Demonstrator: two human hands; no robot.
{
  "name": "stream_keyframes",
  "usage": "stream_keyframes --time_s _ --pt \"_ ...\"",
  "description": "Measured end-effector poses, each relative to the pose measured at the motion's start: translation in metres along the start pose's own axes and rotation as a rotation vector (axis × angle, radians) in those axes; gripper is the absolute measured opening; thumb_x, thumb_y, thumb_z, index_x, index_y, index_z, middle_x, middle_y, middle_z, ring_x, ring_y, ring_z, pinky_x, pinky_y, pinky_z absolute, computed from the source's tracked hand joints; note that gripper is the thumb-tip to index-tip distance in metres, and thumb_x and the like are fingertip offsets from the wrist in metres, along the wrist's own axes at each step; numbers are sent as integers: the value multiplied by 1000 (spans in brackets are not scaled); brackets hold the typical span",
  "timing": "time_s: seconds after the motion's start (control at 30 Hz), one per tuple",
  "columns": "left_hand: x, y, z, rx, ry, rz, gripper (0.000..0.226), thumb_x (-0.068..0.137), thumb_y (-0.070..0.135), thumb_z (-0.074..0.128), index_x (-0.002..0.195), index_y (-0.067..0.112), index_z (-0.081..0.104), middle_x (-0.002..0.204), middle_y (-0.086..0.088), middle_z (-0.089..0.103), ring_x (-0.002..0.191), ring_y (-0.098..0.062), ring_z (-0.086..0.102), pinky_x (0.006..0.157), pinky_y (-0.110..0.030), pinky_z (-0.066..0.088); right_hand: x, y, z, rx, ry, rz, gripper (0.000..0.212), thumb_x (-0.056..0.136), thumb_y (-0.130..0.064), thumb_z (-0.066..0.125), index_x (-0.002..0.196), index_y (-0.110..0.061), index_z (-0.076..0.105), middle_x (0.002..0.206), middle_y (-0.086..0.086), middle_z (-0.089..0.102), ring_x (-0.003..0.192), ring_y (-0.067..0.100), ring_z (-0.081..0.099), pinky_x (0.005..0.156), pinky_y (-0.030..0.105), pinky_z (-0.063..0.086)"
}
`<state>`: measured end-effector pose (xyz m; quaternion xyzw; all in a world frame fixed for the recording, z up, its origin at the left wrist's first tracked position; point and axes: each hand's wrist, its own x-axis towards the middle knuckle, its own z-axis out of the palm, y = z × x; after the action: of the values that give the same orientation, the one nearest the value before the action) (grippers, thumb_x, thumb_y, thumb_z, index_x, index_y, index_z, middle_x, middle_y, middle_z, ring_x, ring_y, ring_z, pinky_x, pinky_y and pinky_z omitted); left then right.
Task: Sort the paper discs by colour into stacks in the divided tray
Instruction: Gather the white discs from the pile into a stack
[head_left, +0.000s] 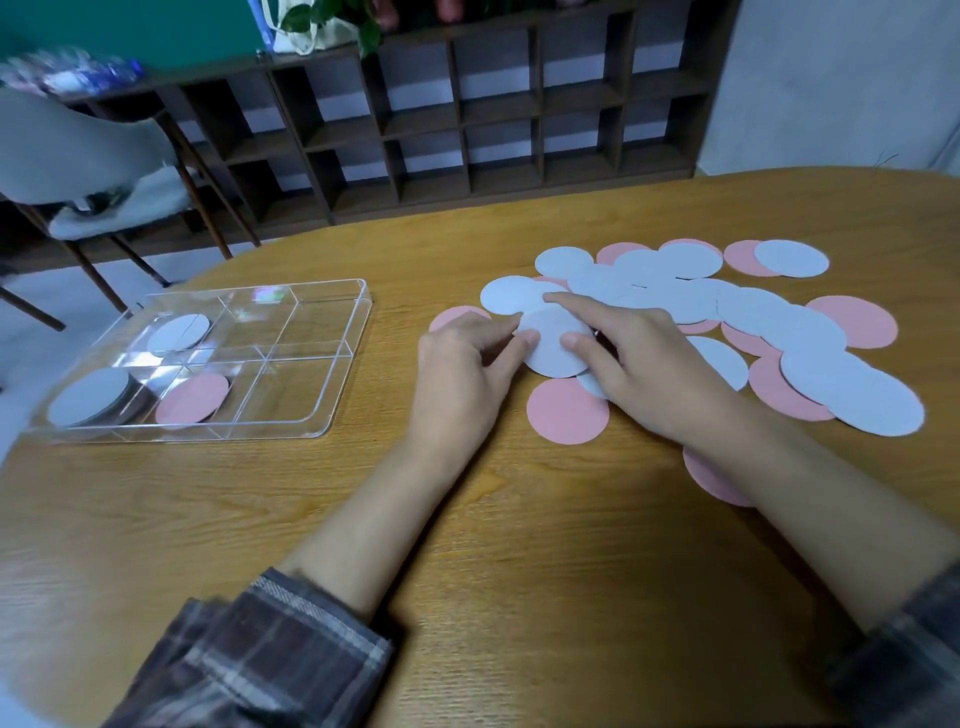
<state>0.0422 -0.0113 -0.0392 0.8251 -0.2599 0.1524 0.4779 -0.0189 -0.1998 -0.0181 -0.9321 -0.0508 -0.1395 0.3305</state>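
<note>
Fingers (511, 347) of the left hand (467, 366) pinched the pale grey disc (553, 356) at its rim, the right hand (649, 371) gripping its far side, just above the bench (493, 571). Danger: a pink disc (566, 413) could cling beneath and ride into the divided tray (349, 364).

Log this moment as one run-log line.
left hand: pinches white disc | right hand: holds same disc | tray: white discs in two compartments, pink disc in one | loose discs: piled on table
</note>
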Motion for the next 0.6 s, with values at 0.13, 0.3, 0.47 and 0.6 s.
stream_keyframes --time_s 0.13,0.3,0.47,0.6 --pt "-2 -3 0 212 -34 82 31 100 38 60 101 12 77 70 -6 60 65 -23 55 65 -44 49 1 0 3 -43 -29 -23 36 106 -28 49 142 -28 51 110 1 65 105 23 57 81 33 41" --pt "-5 1 -6 264 -72 83 25 96 41 65 114 31 78 80 9 66 68 -10 59 64 -36 54 -2 5 -19 6 53 -25 28 104 -20 52 131 -21 58 95 -1 62 89 20 56 65 21 32" --pt "-7 16 7 180 -205 118 34 88 41 78 116 22 77 101 13 70 99 -1 63 89 -27 52 -15 29 -56 33 143 29 23 103 -20 53 123 -23 62 93 -1 67 82 10 59 66 12 39" --pt "-3 31 27 209 -370 139 61 77 58 83 131 33 69 125 17 60 121 -4 53 103 -19 41 -28 51 -66 91 212 96 21 103 -21 54 121 -27 63 94 1 71 84 19 62 71 28 46"
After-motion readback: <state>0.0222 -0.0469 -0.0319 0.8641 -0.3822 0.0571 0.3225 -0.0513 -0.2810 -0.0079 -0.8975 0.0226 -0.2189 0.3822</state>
